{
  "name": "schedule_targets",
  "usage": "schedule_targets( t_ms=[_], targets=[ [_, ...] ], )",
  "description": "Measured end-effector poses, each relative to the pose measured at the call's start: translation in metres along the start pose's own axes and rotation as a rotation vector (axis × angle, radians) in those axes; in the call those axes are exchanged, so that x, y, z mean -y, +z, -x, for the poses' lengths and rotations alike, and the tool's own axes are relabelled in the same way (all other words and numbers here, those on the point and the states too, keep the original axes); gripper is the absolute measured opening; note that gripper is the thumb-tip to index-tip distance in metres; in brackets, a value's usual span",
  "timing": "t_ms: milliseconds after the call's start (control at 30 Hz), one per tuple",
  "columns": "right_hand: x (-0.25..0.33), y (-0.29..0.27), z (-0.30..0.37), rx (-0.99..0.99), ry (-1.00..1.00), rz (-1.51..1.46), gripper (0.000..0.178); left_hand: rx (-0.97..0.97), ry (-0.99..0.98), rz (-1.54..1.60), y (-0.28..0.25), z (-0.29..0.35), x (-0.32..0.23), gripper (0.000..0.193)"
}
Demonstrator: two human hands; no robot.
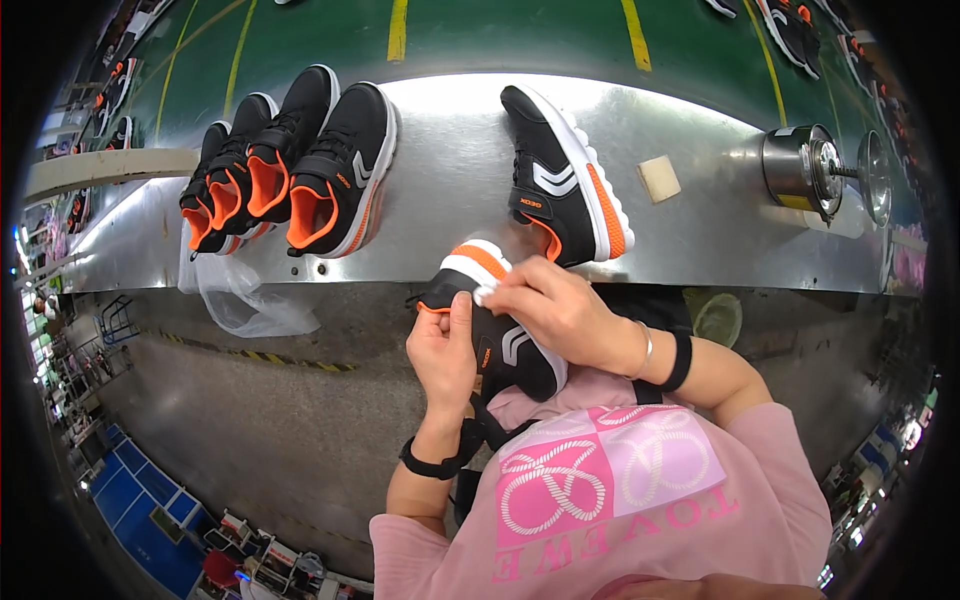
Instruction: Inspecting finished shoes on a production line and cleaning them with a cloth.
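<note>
A black sneaker (526, 372) with an orange and white sole is tilted in front of my chest, just off the metal bench's front edge. My left hand (445, 352) grips it by the heel opening, thumb on top. The fingers of my right hand (562, 308) pinch a small white piece (486, 294) against the heel area beside the sole; its material is unclear. Beyond them, a single matching sneaker (548, 160) rests on the bench, toe pointing away. Several more black sneakers (352, 140) stand side by side at the left.
On the metal bench (450, 200) lies a cream-coloured block (659, 179). A metal can with a round top plate (800, 168) stands at the right. Clear plastic (245, 300) hangs over the left front edge. A green belt (320, 40) with yellow lines runs behind.
</note>
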State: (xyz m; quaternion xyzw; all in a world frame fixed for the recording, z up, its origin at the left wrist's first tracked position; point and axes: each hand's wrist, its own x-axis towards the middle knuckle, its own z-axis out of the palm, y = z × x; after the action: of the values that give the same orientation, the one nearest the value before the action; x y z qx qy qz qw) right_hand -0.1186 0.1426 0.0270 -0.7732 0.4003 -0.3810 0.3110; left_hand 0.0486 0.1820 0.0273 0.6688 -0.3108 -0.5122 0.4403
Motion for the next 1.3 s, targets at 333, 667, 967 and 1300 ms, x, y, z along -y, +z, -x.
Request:
schedule_targets(
  t_ms=[333,667,967,1300],
  targets=[
    [-0.007,0.000,-0.004,-0.016,0.008,-0.005,0.022,0.017,-0.008,-0.031,0.003,0.002,-0.004,0.016],
    [-0.013,-0.001,-0.004,-0.034,0.029,-0.048,0.020,0.019,0.003,-0.079,0.006,0.003,-0.008,0.017],
    [-0.009,-0.010,0.015,-0.001,-0.005,-0.031,0.022,0.012,0.053,-0.078,0.009,0.002,-0.003,0.017],
    [-0.009,-0.012,0.021,0.020,0.026,-0.054,0.017,-0.037,0.167,-0.074,0.016,0.001,0.004,0.019]
  ],
)
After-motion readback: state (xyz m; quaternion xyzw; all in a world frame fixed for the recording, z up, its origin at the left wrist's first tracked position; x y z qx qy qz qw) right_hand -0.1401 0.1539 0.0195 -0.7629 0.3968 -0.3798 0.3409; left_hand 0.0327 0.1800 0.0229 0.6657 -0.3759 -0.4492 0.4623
